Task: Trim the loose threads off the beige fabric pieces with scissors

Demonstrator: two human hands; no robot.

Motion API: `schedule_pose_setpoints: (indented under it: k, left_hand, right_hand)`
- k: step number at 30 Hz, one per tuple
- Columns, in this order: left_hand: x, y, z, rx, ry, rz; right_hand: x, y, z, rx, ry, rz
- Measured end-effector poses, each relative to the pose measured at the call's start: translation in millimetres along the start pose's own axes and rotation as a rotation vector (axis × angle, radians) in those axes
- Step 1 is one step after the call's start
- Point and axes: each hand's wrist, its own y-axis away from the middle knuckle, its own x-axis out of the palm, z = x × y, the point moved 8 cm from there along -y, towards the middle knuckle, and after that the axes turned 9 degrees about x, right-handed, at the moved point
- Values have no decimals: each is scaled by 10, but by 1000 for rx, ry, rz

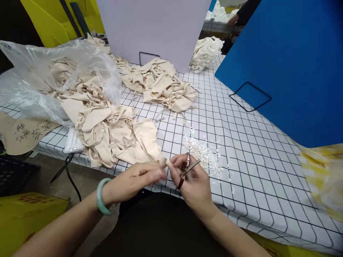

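Note:
In my right hand (197, 189) is a small pair of scissors (192, 165), its loops by my fingers and its blades pointing up and right. The thumb and forefinger of that hand come together at the edge of a beige fabric piece (146, 139). My left hand (143, 176), with a green bangle (100, 198) at the wrist, is stretched out beside the same edge; its fingertips are slightly blurred. The fabric belongs to a heap of beige pieces (107, 125) at the left. Small white snippets (203, 153) lie scattered just beyond my right hand.
A clear plastic bag (107, 71) of beige pieces stands left. Another beige pile (166, 85) lies before a pale panel (152, 28). A blue panel (289, 64) rises at right, with yellow checked cloth (318, 164) below. A marked card (24, 134) overhangs the left edge.

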Motion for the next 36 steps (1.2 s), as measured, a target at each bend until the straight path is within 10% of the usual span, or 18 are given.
schedule_pose_setpoints:
  k: [7, 22, 28, 32, 36]
  left_hand:
    - [35, -66, 250, -31, 622, -472]
    - [-87, 5, -156, -14, 277, -287]
    - [-155, -50, -464, 304, -239, -408]
    - [-74, -195, -323, 339, 7, -436]
    - [27, -308, -63, 281, 166, -454]
  right_hand:
    - [63, 64, -90, -25, 52, 119]
    - [-81, -546, -2, 42, -170, 81]
    - [222, -285, -373, 247, -242, 128]
    - [478, -43, -541, 322, -342, 278]
    - [35, -32, -447, 197, -65, 171]
